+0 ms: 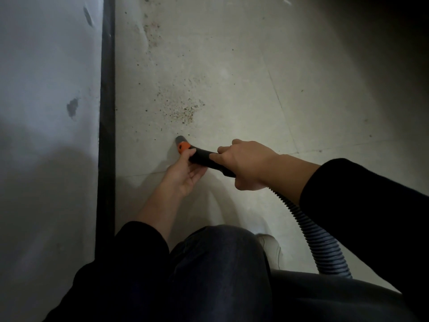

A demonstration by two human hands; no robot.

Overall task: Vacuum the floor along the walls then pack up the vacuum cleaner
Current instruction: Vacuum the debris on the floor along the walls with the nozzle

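Pale grey tiled floor (255, 77) fills the frame, under and beyond both sets of fingers. Grey-white plaster wall (46, 66) runs left of the left fingers, with a black skirting strip (108, 112) at its foot, apart from them. Ribbed grey flexible hose (318, 235) trails back from behind the right fingers to a dark rounded body (325, 296) at bottom right.

Right hand (246, 163): fingers wrapped round the rear of the black plastic vacuum wand (200, 156), index laid along its top.

Left hand (183, 175): palm up, fingers cupped under the wand's front, thumb against the orange collar (183, 147).

Wand slants down ahead of the left fingers. Its grey nozzle tip (179, 138) is at the floor, near the skirting, not touching it. Patch of brown-grey grit (181, 108) lies just beyond the tip. White shoe toe (270, 247) is on the floor behind the right fingers.
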